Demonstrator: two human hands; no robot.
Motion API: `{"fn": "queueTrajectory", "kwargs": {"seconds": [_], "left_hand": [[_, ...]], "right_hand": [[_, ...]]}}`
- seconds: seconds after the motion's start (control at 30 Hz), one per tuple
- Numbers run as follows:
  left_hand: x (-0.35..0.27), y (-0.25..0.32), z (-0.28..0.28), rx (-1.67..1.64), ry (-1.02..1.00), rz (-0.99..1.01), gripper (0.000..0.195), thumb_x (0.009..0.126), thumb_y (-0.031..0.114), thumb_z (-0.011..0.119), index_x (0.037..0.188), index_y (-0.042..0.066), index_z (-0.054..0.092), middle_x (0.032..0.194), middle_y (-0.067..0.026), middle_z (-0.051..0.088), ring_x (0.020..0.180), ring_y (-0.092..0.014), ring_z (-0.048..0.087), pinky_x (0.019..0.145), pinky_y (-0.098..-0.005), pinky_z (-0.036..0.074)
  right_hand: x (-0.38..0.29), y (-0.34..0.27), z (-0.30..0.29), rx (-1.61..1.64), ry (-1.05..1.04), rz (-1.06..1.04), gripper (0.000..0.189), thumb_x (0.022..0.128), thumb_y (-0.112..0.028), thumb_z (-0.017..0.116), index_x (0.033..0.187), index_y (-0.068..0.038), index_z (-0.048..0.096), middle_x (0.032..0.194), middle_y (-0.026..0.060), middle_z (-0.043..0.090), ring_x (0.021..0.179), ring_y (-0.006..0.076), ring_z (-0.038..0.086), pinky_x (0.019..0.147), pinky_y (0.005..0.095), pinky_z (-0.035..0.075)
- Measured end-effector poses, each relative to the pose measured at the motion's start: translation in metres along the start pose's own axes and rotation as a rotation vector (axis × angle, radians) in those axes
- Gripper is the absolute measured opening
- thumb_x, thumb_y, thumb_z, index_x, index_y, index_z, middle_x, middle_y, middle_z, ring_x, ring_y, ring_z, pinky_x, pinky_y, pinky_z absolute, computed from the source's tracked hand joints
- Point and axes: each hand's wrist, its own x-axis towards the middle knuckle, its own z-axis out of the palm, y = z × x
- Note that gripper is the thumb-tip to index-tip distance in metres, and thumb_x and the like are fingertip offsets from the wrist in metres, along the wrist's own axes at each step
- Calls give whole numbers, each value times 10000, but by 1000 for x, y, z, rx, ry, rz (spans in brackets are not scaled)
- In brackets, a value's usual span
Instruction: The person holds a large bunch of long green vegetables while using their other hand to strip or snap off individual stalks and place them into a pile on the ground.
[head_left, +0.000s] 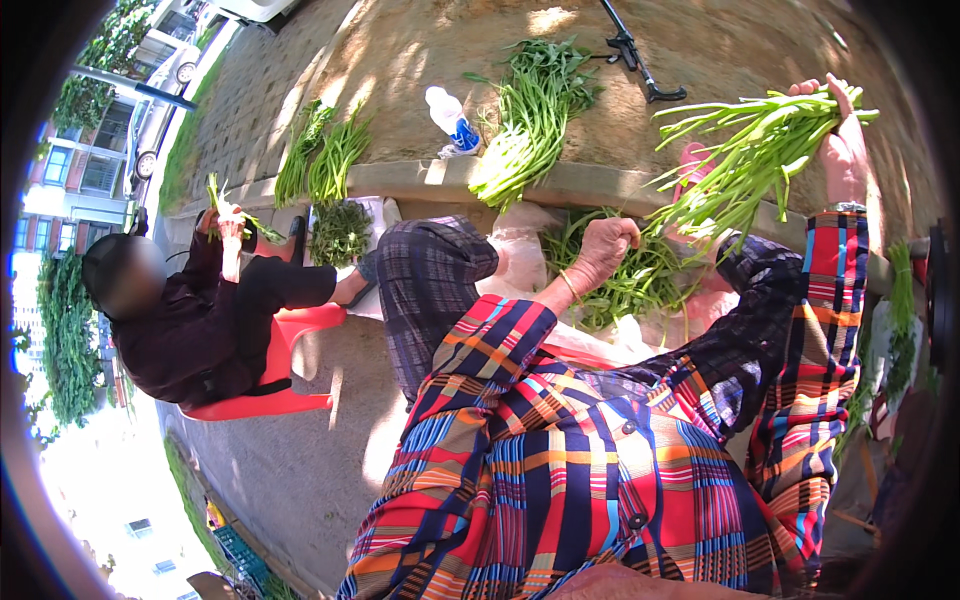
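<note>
My right hand (844, 142) is raised at the upper right, its fingers closed around a bunch of long green leafy stems (772, 150) whose other ends hang down to the left. Curled in above my lap is my left hand (606, 244), with a thin bangle at its wrist; whether its fingers hold a stem cannot be told. Beneath and beside that hand, loose green leaves and stems (630, 289) lie on crumpled clear plastic (517, 247) between my legs.
A large pile of green stems (525, 120) lies across the kerb (600, 184), near a blue-and-white bottle (463, 135). Smaller bunches (337, 157) lie farther left. A black walking stick (637, 60) rests on the ground. At left, a person on a red plastic stool (277, 375) holds stems.
</note>
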Motion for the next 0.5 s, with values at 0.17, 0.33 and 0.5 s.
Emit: {"fn": "queueTrajectory", "kwargs": {"seconds": [0.17,0.33,0.5], "left_hand": [[-1,-1,4,-42,114,-117,201,691,17,415,740,45,608,563,-92,517,493,-175,491,504,-289,393],[-16,-45,2,46,-58,-284,286,747,34,411,914,80,638,543,-86,557,463,-170,542,505,-292,456],[-45,-89,-1,444,-363,-575,704,675,-8,531,1324,170,325,1332,-248,287,1140,-402,410,925,-379,390]], "right_hand": [[1,-1,2,-10,30,31,198,744,-63,658,844,42,523,807,158,581,805,316,580,818,451,494],[1,-1,0,9,-21,12,202,746,-63,654,847,42,513,822,164,572,820,319,570,810,455,495],[5,6,9,-72,50,-16,204,749,-65,647,845,49,507,802,168,570,818,328,568,804,464,493]]}}
